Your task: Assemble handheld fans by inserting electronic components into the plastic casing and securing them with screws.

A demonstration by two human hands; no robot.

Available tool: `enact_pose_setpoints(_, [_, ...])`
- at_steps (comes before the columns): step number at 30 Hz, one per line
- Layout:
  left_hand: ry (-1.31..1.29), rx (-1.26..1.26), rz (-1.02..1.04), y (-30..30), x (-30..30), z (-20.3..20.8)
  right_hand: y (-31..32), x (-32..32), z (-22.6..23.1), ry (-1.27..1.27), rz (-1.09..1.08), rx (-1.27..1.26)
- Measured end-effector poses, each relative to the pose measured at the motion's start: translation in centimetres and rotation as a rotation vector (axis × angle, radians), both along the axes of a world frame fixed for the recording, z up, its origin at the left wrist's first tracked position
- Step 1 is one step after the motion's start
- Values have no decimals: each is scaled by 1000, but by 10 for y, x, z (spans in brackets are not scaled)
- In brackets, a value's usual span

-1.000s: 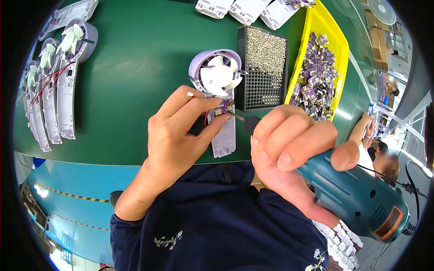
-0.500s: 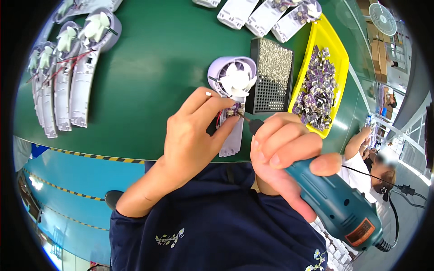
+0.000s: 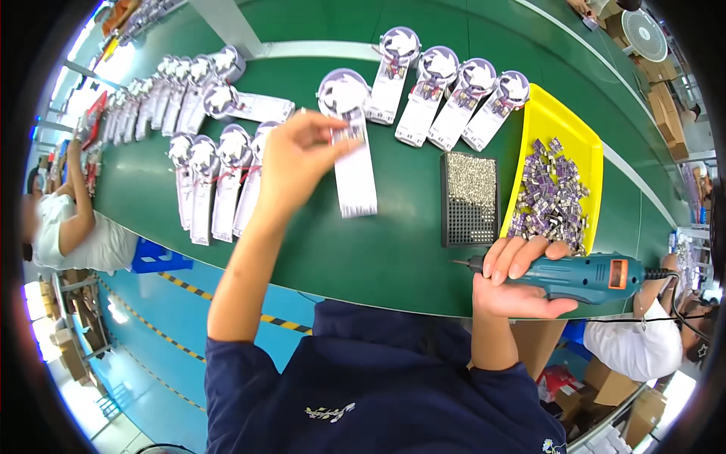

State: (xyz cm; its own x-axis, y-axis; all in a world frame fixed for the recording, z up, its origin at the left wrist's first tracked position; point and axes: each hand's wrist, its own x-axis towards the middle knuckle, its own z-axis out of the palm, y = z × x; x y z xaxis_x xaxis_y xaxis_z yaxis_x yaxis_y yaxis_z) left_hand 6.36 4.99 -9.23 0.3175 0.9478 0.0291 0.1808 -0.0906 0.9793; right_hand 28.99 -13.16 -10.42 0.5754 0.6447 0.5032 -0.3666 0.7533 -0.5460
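Observation:
My left hand (image 3: 293, 163) pinches a white handheld-fan half-shell (image 3: 355, 185) over its small circuit board (image 3: 349, 135), thumb on one side and fingers on the other. The shell lies on the green table, its round fan head (image 3: 344, 92) pointing away from me. In my right hand (image 3: 518, 276) is a teal electric screwdriver (image 3: 582, 277), held sideways over the table's near edge. Its bit points left, apart from the shell. Just beyond the bit sits a black perforated tray (image 3: 470, 233), its far part covered with small screws.
A yellow bin (image 3: 595, 163) of small purple circuit boards stands right of the tray. Several fan shells with boards (image 3: 423, 113) lie at the back. More shells (image 3: 203, 200) line the left. Co-workers (image 3: 64, 223) sit at both sides. The screwdriver's cord (image 3: 669, 284) trails right.
The screwdriver has come off the circuit board and swung right and level in my right hand. My left hand has moved the fan shell away from me and left. The view has shifted.

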Motion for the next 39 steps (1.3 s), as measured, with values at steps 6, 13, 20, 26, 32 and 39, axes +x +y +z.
enact_pose_setpoints(6, [169,47,-60,112,19,-8,-5,4,-16,94,-118,-123])
enact_pose_setpoints(13, [209,-214,-155,144,33,-9,-9,6,-15,117,-149,-129])
enact_pose_setpoints(20, [139,-253,-139,145,33,-13,-12,8,-15,169,-116,-137])
enact_pose_setpoints(26, [98,-248,-142,146,30,-22,-13,5,-17,182,-96,-152])
enact_pose_setpoints(32, [46,-258,-116,140,34,-20,-12,4,-15,171,-103,-182])
enact_pose_setpoints(39, [17,-262,-161,142,36,-22,-12,4,-13,158,-135,-245])
